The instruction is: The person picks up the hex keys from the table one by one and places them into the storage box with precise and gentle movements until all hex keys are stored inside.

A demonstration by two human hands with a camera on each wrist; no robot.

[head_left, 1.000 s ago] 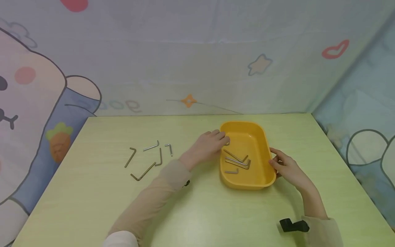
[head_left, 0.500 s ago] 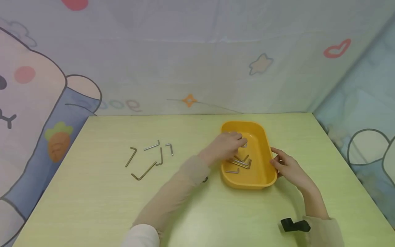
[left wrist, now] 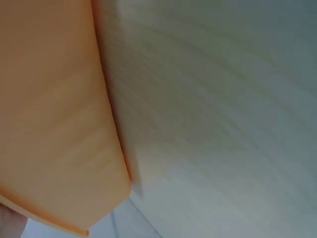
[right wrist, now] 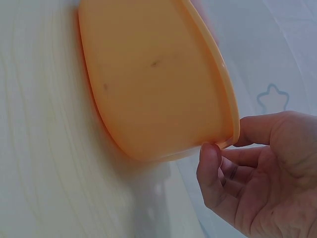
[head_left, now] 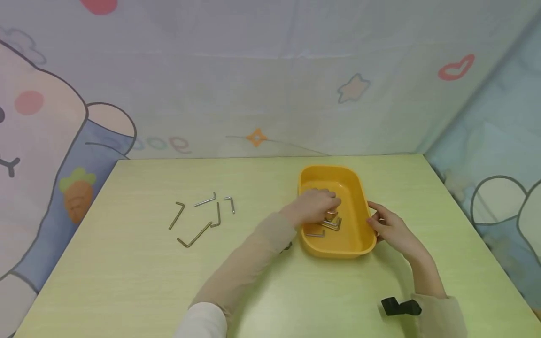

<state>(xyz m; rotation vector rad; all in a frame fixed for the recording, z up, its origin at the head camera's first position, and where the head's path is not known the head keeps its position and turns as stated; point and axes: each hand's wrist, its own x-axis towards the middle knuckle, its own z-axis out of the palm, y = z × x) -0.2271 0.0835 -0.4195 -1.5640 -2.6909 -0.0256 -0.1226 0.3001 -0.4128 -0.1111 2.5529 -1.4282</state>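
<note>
A yellow tray [head_left: 359, 220] stands on the table with several L-shaped hex keys [head_left: 316, 234] in it. My left hand [head_left: 312, 205] reaches over its left rim, fingers curled downward and pinching a hex key [head_left: 332, 213], whose short end shows just below the fingertips. Most of that key is hidden under the hand. In the left wrist view only the tray's outer wall [left wrist: 59, 109] and a bit of hand show. My right hand [head_left: 393, 230] holds the tray's right rim; in the right wrist view thumb and fingers pinch the rim [right wrist: 229, 106].
Several more hex keys [head_left: 196, 234] lie spread on the pale green table [head_left: 253, 291], left of the tray. A cartoon-printed cloth [head_left: 236, 75] hangs behind the table and along its sides. A black device [head_left: 400, 307] sits by the right cuff.
My left hand has moved right from the tray's left rim into the tray, then slightly nearer, carrying the hex key over the other keys. My right hand has kept its grip on the rim.
</note>
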